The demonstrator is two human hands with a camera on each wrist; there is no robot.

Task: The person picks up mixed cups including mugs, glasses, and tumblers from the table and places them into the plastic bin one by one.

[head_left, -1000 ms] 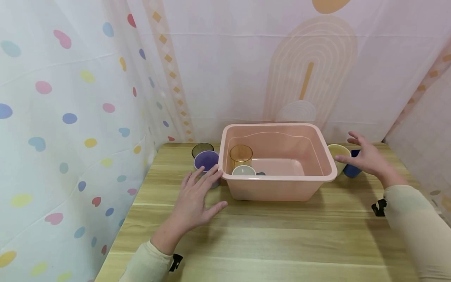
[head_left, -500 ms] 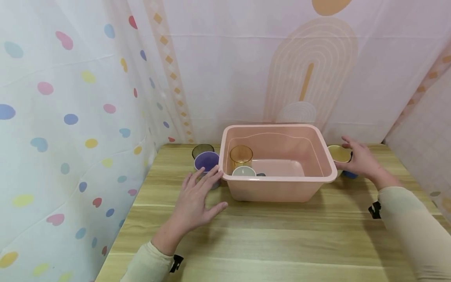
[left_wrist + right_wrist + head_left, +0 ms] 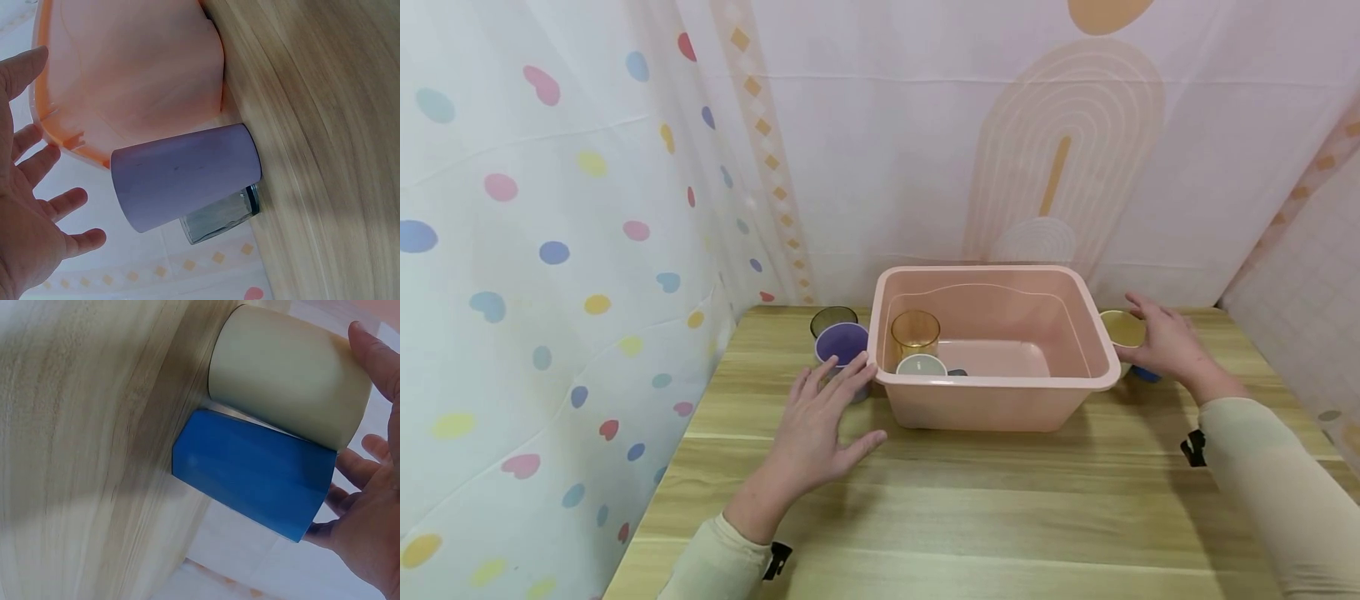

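From the head view, your left hand [image 3: 816,429] lies with fingers spread and straight on the table [image 3: 970,508], its fingertips just beside the purple cup [image 3: 842,343], holding nothing. A dark glass [image 3: 832,318] stands right behind that cup. Both sit against the left wall of the pink tub [image 3: 1000,400], which holds an amber glass [image 3: 915,332] and a grey cup [image 3: 921,364]. Your right hand [image 3: 1161,343] is at the tub's right end, fingers curving around the cream cup [image 3: 1123,327]; the blue cup [image 3: 1145,375] peeks out beneath your palm.

From the left wrist, your left hand [image 3: 28,206] is wide open, fingers apart from the purple cup [image 3: 184,175], which stands upright on the table against the tub [image 3: 131,69], with the glass [image 3: 219,219] touching it behind.

From the right wrist, the cream cup [image 3: 290,375] and blue cup [image 3: 256,472] stand side by side, touching. Your right hand [image 3: 369,512] is loosely open around them: one fingertip rests near the cream cup's rim, and lower fingers reach the blue cup's rim. You cannot tell if the grip is firm.
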